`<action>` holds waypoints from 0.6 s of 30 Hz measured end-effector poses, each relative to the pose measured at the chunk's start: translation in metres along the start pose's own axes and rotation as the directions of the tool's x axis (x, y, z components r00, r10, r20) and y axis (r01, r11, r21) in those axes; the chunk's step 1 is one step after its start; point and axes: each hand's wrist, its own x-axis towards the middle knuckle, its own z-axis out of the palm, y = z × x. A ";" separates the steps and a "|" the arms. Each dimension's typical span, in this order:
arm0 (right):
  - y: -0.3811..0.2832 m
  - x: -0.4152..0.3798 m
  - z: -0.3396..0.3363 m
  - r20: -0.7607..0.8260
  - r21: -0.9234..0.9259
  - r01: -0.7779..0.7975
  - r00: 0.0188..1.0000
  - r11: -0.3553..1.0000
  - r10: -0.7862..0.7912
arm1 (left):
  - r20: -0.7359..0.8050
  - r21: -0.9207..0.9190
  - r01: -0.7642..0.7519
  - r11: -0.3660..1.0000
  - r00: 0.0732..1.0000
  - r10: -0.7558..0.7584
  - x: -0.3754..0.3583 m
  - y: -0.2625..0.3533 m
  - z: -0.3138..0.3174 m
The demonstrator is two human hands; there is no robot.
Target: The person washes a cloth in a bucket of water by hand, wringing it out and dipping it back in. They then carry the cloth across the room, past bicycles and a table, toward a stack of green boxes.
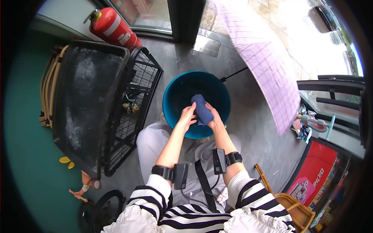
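The grey floor (252,128) fills the middle of the frame, and you are seated over it with your knees just below centre. At the left stands a black tray (87,101) tipped up on its edge, leaning against a black wire cage (134,112) just to its right. A pink mat (264,62) slants down the upper right. A red fire extinguisher (114,27) lies at the upper left, above the tray. In the centre sits a teal basin (196,104) on the floor between your knees. Over its near rim you hold a dark blue cloth (202,110): your left hand (186,117) has its fingers curled against the cloth's left side, and your right hand (215,119) is closed around its lower right end.
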 end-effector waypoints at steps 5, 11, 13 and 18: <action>0.017 0.094 -0.029 -0.179 -0.575 -0.067 0.983 0.816 -0.045 | -0.370 0.082 -0.078 0.994 0.923 0.103 0.150 -0.051 -0.019; 0.040 0.181 -0.079 -0.219 -0.838 0.047 0.883 0.543 -0.415 | -0.489 0.345 -0.030 0.938 0.848 0.207 0.183 -0.034 -0.009; 0.038 0.189 -0.080 -0.172 -0.859 0.077 0.888 0.507 -0.426 | -0.536 0.325 -0.006 0.946 0.823 0.189 0.199 -0.040 -0.008; 0.039 0.199 -0.088 -0.177 -0.791 0.016 0.951 0.612 -0.253 | -0.635 0.402 0.083 0.912 0.743 0.212 0.225 -0.059 -0.023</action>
